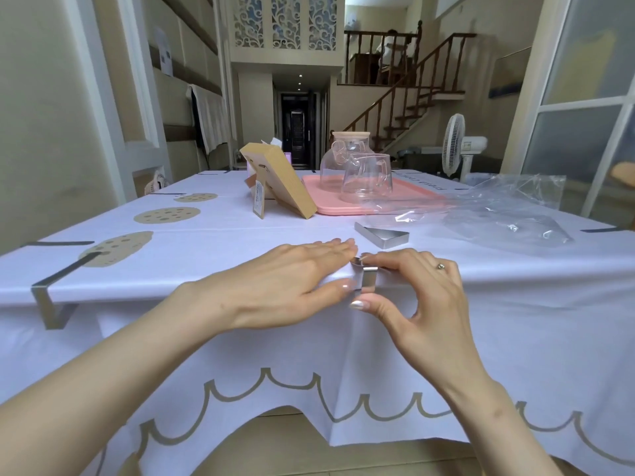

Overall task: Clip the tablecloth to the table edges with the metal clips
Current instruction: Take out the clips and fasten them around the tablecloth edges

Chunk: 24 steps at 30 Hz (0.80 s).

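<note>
We find a metal clip seated on the near edge of the surface, over the white tablecloth, near the middle of that edge. The right hand has it pinched: the forefinger lies along its top strip and the thumb presses up from just below the edge, the other fingers curled loosely. A ring shows on that hand. The left hand lies flat on the cloth just left of the clip, fingers straight and together, its thumb against the clip's left side; it grips nothing.

We note a second clip already fitted over the same edge at the far left, its long arm lying across a printed biscuit motif. A spare clip lies loose on the cloth just beyond the right hand. Further dark clips show along the left, far and right edges.

To the right lies a crumpled clear plastic bag. Farther back stand a pink tray bearing a glass teapot and a glass cup, and to its left a wooden photo frame seen from behind. The cloth's scalloped hem hangs below the near edge.
</note>
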{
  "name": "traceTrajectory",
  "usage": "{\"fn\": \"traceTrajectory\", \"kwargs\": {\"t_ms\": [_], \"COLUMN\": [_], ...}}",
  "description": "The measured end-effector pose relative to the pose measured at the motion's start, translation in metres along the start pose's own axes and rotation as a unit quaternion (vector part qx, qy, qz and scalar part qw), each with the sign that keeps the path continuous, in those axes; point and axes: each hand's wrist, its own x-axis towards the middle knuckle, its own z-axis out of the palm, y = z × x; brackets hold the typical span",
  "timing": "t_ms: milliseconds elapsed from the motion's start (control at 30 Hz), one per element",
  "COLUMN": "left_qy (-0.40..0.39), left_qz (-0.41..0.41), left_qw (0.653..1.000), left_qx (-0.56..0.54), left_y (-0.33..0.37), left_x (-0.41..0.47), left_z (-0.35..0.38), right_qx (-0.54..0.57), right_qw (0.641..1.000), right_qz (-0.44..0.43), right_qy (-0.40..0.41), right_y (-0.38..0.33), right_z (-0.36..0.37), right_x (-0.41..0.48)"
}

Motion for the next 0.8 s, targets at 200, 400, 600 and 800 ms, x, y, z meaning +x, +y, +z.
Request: {"fn": "traceTrajectory", "kwargs": {"t_ms": [200,400,600,800], "left_qy": [0.026,0.04,0.029,0.06], "left_qz": [-0.049,-0.051,-0.033,0.018], "left_qw": [0.998,0.998,0.997,0.997], "left_qx": [-0.028,-0.024,-0.062,-0.043], "left_y": [0.001,-0.002,-0.004,-0.001], "left_x": [0.002,0.004,0.002,0.002], "left_z": [0.003,0.006,0.001,0.003], "right_qx": [-0.012,-0.011,-0.031,0.059], "right_qw": [1.0,0.999,0.997,0.994], "right_qz": [0.024,0.034,0.051,0.091], "right_qy": [0.012,0.001,0.053,0.025], "right_y": [0.0,-0.001,-0.012,-0.021], "right_z": [0.006,0.006,0.01,0.005], "right_x": [0.002,0.005,0.001,-0.003]}}
